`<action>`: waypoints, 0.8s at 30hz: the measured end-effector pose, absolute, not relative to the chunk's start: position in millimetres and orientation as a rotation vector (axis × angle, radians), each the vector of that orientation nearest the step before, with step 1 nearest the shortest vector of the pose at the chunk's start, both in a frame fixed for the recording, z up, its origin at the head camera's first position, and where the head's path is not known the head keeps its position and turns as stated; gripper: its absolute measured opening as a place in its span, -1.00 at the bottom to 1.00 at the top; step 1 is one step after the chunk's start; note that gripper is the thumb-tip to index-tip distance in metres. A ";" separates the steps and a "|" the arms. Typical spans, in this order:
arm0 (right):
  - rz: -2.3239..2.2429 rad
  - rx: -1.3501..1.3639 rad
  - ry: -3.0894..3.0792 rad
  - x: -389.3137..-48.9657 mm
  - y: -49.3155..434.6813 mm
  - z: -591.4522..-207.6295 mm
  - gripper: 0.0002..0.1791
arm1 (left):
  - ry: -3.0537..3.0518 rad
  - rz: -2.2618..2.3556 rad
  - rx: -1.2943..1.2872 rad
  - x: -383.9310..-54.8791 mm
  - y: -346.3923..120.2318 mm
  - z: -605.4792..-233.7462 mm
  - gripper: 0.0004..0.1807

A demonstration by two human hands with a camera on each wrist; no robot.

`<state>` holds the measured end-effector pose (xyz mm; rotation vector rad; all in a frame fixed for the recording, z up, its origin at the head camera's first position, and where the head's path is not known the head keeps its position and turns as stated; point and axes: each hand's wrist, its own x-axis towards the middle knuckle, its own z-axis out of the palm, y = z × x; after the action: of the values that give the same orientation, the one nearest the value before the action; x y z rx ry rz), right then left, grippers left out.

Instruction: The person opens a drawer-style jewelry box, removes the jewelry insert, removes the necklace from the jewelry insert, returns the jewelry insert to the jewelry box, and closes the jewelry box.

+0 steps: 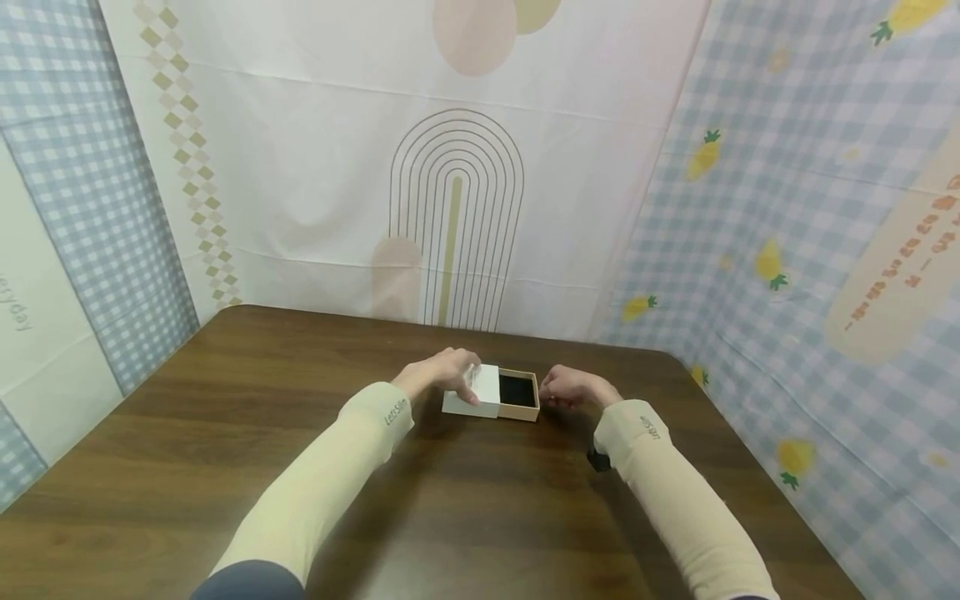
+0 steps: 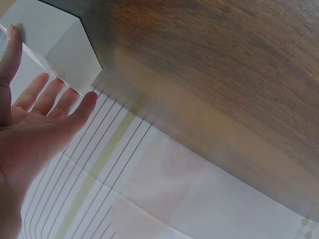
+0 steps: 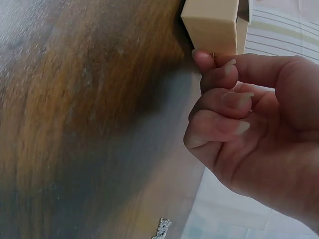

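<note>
A small drawer-style box lies on the brown table, its white sleeve [image 1: 489, 386] to the left and its tan drawer [image 1: 519, 412] slid partly out to the right. Black lining [image 1: 516, 391] shows inside the drawer. My left hand [image 1: 450, 369] holds the sleeve between thumb and fingers; in the left wrist view the fingertips lie along one side of the white sleeve [image 2: 55, 37]. My right hand [image 1: 567, 387] is at the drawer's outer end. In the right wrist view its thumb and index finger pinch right at the tan end [image 3: 212, 25], other fingers curled; I cannot tell exactly what they pinch.
On the dark wood table [image 1: 480, 500], a small silvery, glittering piece [image 3: 162, 228] lies near the table edge in the right wrist view. A white patterned cloth [image 1: 315, 167] hangs behind the table, and a blue checked cloth [image 1: 780, 208] hangs along the right.
</note>
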<state>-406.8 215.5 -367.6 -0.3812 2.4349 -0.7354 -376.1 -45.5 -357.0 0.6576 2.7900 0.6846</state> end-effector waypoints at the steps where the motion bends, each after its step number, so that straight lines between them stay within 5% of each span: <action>1: -0.739 -0.382 2.439 -406.5 214.9 -367.8 -0.70 | 2.790 0.682 0.659 -376.2 -45.3 -357.3 -0.14; 24: -0.726 -0.382 2.510 -408.6 197.9 -370.5 -0.76 | 2.795 0.650 0.659 -377.6 -43.6 -358.3 -0.21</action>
<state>-408.6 197.9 -370.5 -0.3820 2.5095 -0.7263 -377.6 -43.6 -358.3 0.6588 2.7949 0.6499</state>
